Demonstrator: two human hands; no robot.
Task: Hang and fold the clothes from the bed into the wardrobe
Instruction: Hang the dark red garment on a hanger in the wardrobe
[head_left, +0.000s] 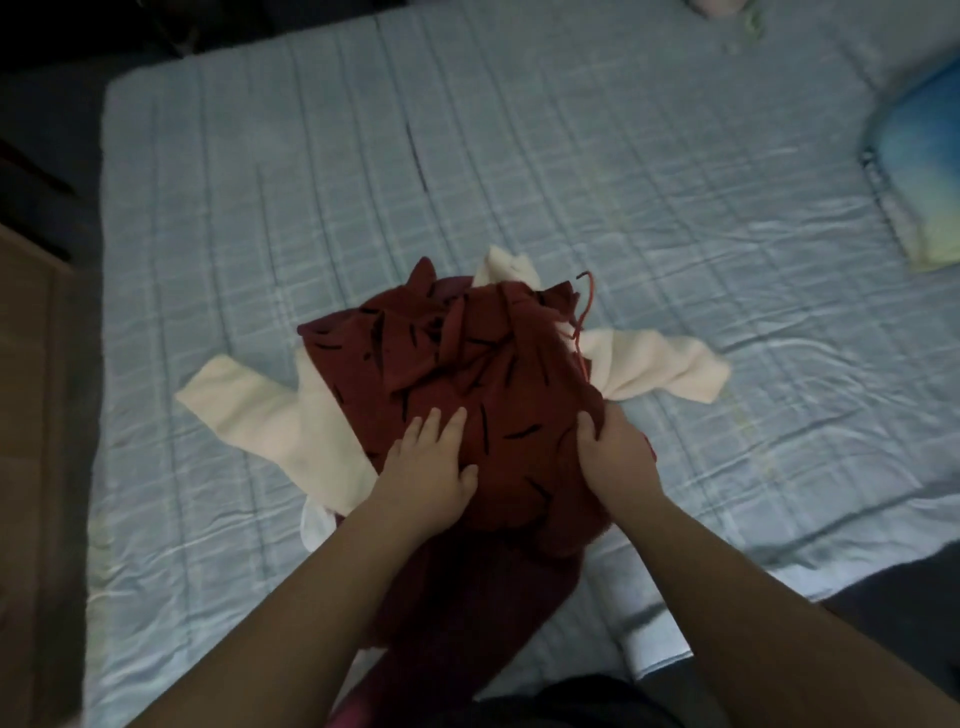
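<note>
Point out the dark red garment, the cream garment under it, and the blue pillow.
dark red garment (467, 364): head view, its crumpled middle.
cream garment (249, 410): head view, the flap showing at image left.
blue pillow (919, 166): head view, its blue top face.

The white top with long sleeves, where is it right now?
In the head view the white top lies on the bed, mostly under the dark red garment, with one sleeve poking out on each side.
</note>
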